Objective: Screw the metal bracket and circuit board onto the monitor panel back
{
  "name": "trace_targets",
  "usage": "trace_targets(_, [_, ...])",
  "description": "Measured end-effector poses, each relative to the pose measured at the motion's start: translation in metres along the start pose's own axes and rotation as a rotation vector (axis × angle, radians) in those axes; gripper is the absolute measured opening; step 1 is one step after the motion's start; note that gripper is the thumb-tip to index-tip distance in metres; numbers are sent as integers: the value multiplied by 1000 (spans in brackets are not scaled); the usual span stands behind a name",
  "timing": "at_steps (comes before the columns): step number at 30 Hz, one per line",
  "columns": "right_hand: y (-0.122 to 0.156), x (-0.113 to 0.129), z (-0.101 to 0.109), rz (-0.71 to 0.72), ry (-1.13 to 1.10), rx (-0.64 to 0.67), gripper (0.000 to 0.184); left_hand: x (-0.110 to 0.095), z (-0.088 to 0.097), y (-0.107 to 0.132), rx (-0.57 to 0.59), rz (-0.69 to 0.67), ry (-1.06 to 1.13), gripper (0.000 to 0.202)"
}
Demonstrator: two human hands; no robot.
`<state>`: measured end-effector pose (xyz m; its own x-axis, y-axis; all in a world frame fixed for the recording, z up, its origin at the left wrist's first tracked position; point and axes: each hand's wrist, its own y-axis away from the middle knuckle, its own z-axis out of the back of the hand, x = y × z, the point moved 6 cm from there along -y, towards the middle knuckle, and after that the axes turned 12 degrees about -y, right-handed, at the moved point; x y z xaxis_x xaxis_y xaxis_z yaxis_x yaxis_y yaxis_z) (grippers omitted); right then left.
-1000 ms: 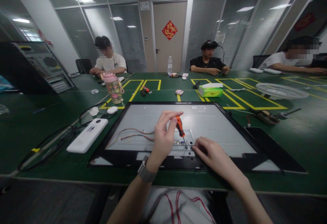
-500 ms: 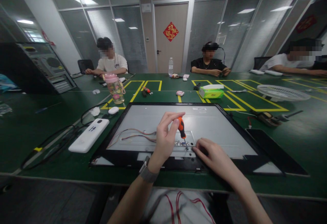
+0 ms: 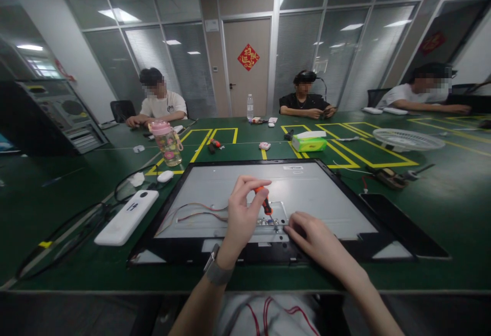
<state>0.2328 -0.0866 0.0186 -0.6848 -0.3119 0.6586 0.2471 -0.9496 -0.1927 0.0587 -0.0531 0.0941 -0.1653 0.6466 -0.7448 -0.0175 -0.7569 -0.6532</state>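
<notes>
My left hand (image 3: 245, 208) is closed on the orange-and-black handle of a screwdriver (image 3: 266, 204), its index finger resting over the handle's top. The screwdriver leans slightly, and its tip meets the metal bracket area (image 3: 279, 228) near the front of a flat display panel (image 3: 322, 193). Close beside the tip, my right hand (image 3: 312, 231) rests on the panel with thumb and index finger almost together; whether they pinch anything small I cannot make out. Thin coloured wires (image 3: 199, 213) run across the panel's grey back, left of my left hand. A black frame borders the panel.
Left of the panel lie a white power bank (image 3: 128, 218), black cables (image 3: 71, 218) and a pink-lidded bottle (image 3: 166, 144). A dark phone-like slab (image 3: 402, 226) and a tool with a shaft (image 3: 399, 176) lie right. Beyond are a green tissue pack (image 3: 310, 142) and several seated people.
The camera view has shifted, so the table and panel sit slightly lower and further left. The screwdriver handle leans a little more to the left; its tip stays at the bracket.
</notes>
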Motion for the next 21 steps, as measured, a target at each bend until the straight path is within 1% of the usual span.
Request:
trace_targets(5, [-2, 1, -1, 12, -10, -25, 18, 4, 1, -3, 1, 46, 15, 21])
trace_targets(9, [-1, 4, 2, 7, -15, -37, 17, 4, -3, -3, 103, 107, 123, 30])
trace_targets(11, [-1, 5, 2, 3, -16, -40, 18, 4, -4, -2, 123, 110, 124, 31])
trace_targets(14, [-1, 5, 1, 5, -23, -53, 17, 4, 0, -2, 58, 44, 74, 25])
trace_targets(15, [-1, 5, 1, 9, -26, -59, 17, 4, 0, -2, 57, 39, 81, 25])
trace_targets(19, [-2, 4, -1, 20, -25, -54, 18, 7, 0, -3, 74, 64, 83, 27])
trace_targets(21, [-3, 3, -2, 24, -24, -55, 18, 7, 1, -4, 55, 70, 64, 28])
